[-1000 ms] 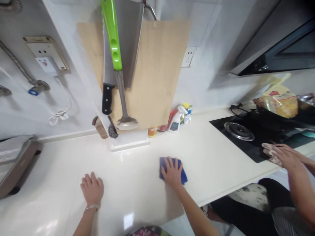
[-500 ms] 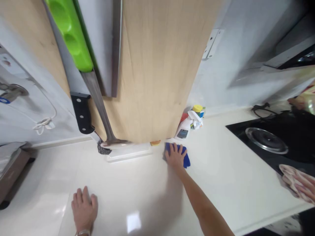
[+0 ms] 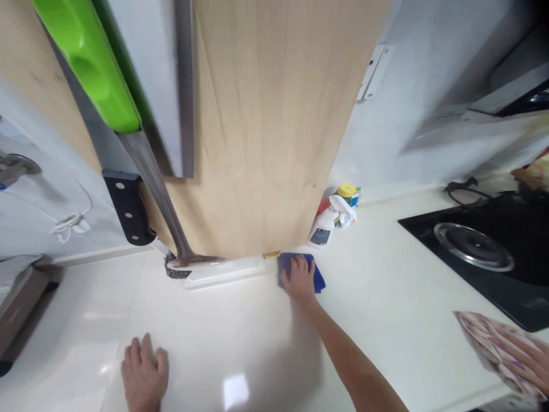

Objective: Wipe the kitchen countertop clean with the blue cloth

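Observation:
My right hand [image 3: 300, 279] presses down on a folded blue cloth [image 3: 318, 280] on the white countertop [image 3: 206, 332], its fingers curled over the cloth. Parts of the cloth stick out beyond my fingers and beside my palm. My left hand [image 3: 144, 375] rests palm down on the counter at the lower left, fingers stretched out, with nothing in it. Just behind the blue cloth stands a white spray bottle [image 3: 322, 228]. A small yellow-orange thing [image 3: 271, 254] lies left of the cloth, partly hidden by the wooden panel.
A wooden panel [image 3: 261, 126] fills the upper middle, with a green-handled utensil [image 3: 92, 68] and a black-handled knife [image 3: 128, 206] hanging close by. A black cooktop [image 3: 521, 297] sits at the right. Another person's hand [image 3: 532, 357] holds a pinkish patterned cloth [image 3: 489, 337] there.
My right hand and the blue cloth have shifted slightly left. At the right, the other person's hand and patterned cloth have come off the cooktop edge, down and left onto the counter.

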Available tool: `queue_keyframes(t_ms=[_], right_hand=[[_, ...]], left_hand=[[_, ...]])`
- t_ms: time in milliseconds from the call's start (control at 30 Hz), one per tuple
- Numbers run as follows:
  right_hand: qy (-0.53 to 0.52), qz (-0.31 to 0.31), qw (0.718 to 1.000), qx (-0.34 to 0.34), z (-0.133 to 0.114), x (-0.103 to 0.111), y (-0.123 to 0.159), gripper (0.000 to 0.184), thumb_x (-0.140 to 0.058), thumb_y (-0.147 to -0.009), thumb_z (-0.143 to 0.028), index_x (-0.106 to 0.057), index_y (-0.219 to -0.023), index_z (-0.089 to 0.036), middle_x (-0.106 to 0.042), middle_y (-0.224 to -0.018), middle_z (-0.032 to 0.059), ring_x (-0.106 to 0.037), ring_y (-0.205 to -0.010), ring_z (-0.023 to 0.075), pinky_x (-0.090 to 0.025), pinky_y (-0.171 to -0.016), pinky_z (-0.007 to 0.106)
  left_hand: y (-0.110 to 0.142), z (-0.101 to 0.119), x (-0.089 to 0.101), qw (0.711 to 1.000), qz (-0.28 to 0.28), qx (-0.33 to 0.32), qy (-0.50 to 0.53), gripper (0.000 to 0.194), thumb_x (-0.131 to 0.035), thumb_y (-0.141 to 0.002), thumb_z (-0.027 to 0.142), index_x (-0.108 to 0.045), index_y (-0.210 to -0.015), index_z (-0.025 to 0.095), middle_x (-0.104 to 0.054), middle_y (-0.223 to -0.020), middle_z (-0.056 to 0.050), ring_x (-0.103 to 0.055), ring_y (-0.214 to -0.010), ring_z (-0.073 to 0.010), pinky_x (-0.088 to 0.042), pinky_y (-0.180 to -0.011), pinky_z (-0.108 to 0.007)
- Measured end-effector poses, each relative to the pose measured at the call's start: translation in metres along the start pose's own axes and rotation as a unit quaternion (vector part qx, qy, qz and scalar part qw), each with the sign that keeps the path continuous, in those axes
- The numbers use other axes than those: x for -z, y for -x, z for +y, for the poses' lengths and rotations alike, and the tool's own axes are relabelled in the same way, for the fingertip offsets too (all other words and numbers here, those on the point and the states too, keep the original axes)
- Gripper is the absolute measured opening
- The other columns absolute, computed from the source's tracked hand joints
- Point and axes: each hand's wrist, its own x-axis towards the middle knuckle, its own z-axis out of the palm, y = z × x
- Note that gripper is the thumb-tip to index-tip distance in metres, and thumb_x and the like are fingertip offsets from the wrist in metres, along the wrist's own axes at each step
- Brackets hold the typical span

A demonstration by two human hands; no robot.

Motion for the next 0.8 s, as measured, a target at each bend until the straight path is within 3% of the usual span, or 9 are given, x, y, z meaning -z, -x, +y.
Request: queue_keyframes(t_ms=[267, 400, 600, 800], right_hand=[[-0.011, 0.003, 1.000, 0.010, 0.007, -0.008, -0.034, 0.056, -0.042, -0.089, -0.046, -0.052, -0.130, -0.009, -0.051, -0.137, 0.0212, -0.038, -0.133, 0.0340, -0.013, -0.119, 0.060], [-0.007, 0.029, 0.999, 0.022, 0.008, -0.012, -0.031, 0.054, -0.040, -0.091, -0.046, -0.053, -0.130, -0.011, -0.054, -0.136, 0.0189, -0.040, -0.133, 0.0321, -0.015, -0.119, 0.057], [0.004, 0.037, 0.999, 0.039, 0.000, 0.005, 0.020, 0.054, -0.041, -0.091, -0.042, -0.051, -0.134, -0.010, -0.054, -0.139, 0.0192, -0.041, -0.135, 0.0318, -0.018, -0.118, 0.056], [0.012, 0.053, 0.998, 0.020, -0.027, 0.028, 0.113, 0.055, -0.042, -0.092, -0.038, -0.048, -0.137, -0.006, -0.053, -0.140, 0.0225, -0.038, -0.138, 0.0355, -0.018, -0.117, 0.062]], left_hand=[[0.003, -0.003, -0.004, 1.000, 0.026, -0.010, 0.000, 0.064, -0.030, -0.092, 0.038, -0.044, -0.143, 0.000, -0.033, -0.155, -0.030, -0.020, -0.150, -0.0389, -0.024, -0.118, -0.058], [0.004, -0.007, -0.008, 0.999, 0.040, -0.003, 0.002, 0.063, -0.030, -0.094, 0.040, -0.046, -0.143, 0.002, -0.037, -0.153, -0.028, -0.023, -0.149, -0.0389, -0.026, -0.117, -0.059], [0.004, -0.013, -0.015, 0.995, 0.089, -0.039, 0.000, 0.063, -0.030, -0.095, 0.039, -0.048, -0.141, 0.001, -0.040, -0.150, -0.031, -0.024, -0.148, -0.0418, -0.029, -0.114, -0.062], [0.003, -0.012, -0.015, 0.992, 0.117, -0.048, 0.011, 0.060, -0.034, -0.093, 0.036, -0.051, -0.138, -0.001, -0.042, -0.147, -0.033, -0.027, -0.146, -0.0440, -0.032, -0.112, -0.064]])
